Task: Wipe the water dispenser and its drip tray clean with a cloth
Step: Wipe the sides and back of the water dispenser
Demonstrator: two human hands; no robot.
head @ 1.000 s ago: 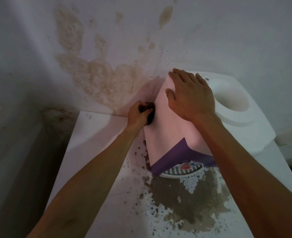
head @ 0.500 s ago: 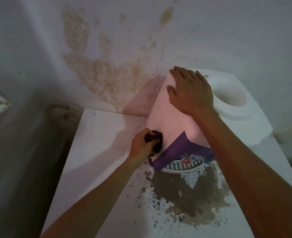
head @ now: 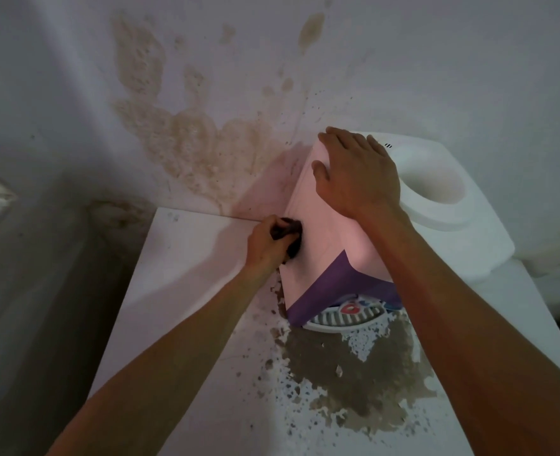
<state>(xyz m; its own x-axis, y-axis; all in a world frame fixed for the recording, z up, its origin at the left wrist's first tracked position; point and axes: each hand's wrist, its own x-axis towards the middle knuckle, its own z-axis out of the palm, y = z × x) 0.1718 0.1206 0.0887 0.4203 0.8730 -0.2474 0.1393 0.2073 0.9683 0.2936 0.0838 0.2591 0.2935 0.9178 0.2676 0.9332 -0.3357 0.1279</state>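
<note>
A white countertop water dispenser [head: 324, 232] with a purple front band stands on a white counter [head: 186, 278]. My left hand [head: 265, 245] grips a dark cloth [head: 290, 233] and presses it against the dispenser's left side panel, near its back edge. My right hand [head: 357, 172] lies flat on the top left corner of the dispenser, fingers spread. The slatted white drip tray [head: 344, 320] sticks out below the purple band, partly hidden by my right forearm. The round bottle well [head: 433, 189] on top is open.
The white wall [head: 206, 93] behind carries large brown stains. A patch of flaked paint [head: 354, 373] spreads over the counter in front of the tray. The counter's left edge drops into a dark gap [head: 41, 291].
My left hand with the cloth went down the side panel toward the purple band, then came back up toward the rear. My right hand stayed on the top corner.
</note>
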